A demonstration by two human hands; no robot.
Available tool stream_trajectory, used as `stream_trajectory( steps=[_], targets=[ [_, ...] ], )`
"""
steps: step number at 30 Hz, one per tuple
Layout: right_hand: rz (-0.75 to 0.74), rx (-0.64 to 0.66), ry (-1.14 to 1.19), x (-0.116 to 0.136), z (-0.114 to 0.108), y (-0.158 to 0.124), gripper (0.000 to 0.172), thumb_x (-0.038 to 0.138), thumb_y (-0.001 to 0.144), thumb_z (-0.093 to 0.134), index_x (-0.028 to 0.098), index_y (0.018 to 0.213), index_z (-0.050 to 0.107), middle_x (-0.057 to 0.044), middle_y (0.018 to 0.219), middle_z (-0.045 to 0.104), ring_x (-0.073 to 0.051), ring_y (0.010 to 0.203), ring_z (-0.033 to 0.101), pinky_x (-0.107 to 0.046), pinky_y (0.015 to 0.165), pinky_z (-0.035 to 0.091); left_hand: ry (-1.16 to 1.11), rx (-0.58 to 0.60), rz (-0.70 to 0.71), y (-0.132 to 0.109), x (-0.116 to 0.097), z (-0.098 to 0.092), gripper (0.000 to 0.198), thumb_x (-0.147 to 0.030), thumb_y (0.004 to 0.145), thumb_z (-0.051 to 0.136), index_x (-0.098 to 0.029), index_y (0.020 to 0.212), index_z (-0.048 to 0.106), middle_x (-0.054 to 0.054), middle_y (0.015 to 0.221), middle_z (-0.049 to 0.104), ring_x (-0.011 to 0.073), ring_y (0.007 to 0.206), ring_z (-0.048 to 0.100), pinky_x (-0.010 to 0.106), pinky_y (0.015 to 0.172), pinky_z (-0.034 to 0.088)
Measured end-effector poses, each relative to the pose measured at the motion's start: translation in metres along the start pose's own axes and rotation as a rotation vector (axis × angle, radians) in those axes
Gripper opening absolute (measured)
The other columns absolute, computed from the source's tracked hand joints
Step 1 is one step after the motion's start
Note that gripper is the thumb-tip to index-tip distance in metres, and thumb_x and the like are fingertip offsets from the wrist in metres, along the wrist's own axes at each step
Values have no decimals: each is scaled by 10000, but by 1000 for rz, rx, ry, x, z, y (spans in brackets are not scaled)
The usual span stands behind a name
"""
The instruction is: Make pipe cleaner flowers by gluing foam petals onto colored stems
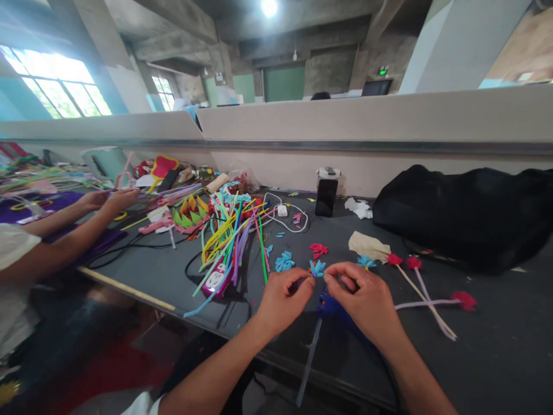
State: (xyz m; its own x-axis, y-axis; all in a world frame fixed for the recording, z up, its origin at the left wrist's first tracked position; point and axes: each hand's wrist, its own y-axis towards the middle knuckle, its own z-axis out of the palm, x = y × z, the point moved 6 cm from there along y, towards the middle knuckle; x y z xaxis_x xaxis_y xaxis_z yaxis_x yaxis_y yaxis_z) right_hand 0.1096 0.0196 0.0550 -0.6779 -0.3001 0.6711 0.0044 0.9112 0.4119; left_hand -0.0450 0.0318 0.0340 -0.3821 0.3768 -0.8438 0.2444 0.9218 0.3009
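Note:
Between my hands is a small blue pipe-cleaner flower (317, 268). My left hand (287, 297) pinches it at its base with thumb and forefinger. From the other side, my right hand (363, 297) comes close to the petals, thumb and forefinger pressed together; whatever they hold is too small to make out. Partly hidden under my right hand lies a dark blue glue gun (330, 305), a translucent glue stick (309, 363) jutting from it over the table edge. Just beyond the flower are cut blue pieces (284, 261) and cut red pieces (318, 250).
Finished red flowers (465, 300) with stems lie right, beside a black bag (466, 216). A phone (326, 197) stands upright at the back. Left are colourful pipe cleaners (233, 236) over a purple power strip (217, 280). Another person's hands (114, 200) work at far left.

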Motion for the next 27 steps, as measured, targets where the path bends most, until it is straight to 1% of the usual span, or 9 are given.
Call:
stream_trajectory(
  steps=[4,8,11,14,16,18,20,23,27],
  targets=[
    [1,10,2,1,1,-1,116,276,776,586,212,748,679,68,526,435,-91,473,407,-209,502,331,19,2,27,0,-3,-1,316,-254,867,463,-162,566,492,-47,529,342,85,526,337,225,515,249],
    [-1,6,6,-2,3,-1,120,278,779,585,207,756,679,63,531,461,-96,480,420,-212,500,333,0,-2,24,0,-5,-1,306,-228,852,464,-161,553,467,-43,537,344,85,537,334,228,520,248],
    [-5,0,18,-4,5,-2,141,298,787,581,202,763,681,53,547,508,-101,485,438,-217,501,339,-18,-2,14,0,-5,-1,296,-234,847,473,-158,561,497,-40,541,360,88,540,341,226,525,259],
    [16,10,40,-4,5,-2,159,317,802,577,206,782,690,45,572,541,-101,493,451,-218,506,348,-50,4,-12,0,-2,-1,267,-258,852,482,-152,627,580,-29,569,427,98,559,381,226,531,277],
    [31,-3,44,-2,0,-2,179,353,807,587,210,796,694,50,556,520,-98,485,445,-215,501,351,-78,0,-34,1,1,-1,250,-288,856,496,-153,682,614,-25,587,456,102,566,393,226,532,282],
    [44,-49,45,0,-10,-2,214,401,798,602,210,816,696,66,506,444,-93,453,416,-211,478,344,-124,-10,-59,2,4,-1,258,-333,856,516,-155,692,607,-30,582,445,100,562,383,225,527,280],
    [71,-114,57,-3,-22,-2,253,438,787,608,204,826,697,74,481,388,-91,432,399,-209,461,345,-221,-6,-107,3,8,-1,293,-389,849,538,-158,675,581,-37,562,421,94,541,364,221,511,272],
    [132,-198,75,-15,-35,-2,269,451,786,609,199,829,696,53,519,470,-99,463,443,-214,485,381,-495,47,-238,3,16,4,337,-472,837,552,-157,719,579,-44,532,434,73,472,323,212,455,227],
    [172,-168,102,-28,-34,-1,264,448,791,605,203,851,685,38,565,528,-117,517,490,-224,524,413,-839,94,-367,3,20,11,349,-497,838,550,-151,811,580,-35,528,498,47,400,281,206,409,176]
  ],
)
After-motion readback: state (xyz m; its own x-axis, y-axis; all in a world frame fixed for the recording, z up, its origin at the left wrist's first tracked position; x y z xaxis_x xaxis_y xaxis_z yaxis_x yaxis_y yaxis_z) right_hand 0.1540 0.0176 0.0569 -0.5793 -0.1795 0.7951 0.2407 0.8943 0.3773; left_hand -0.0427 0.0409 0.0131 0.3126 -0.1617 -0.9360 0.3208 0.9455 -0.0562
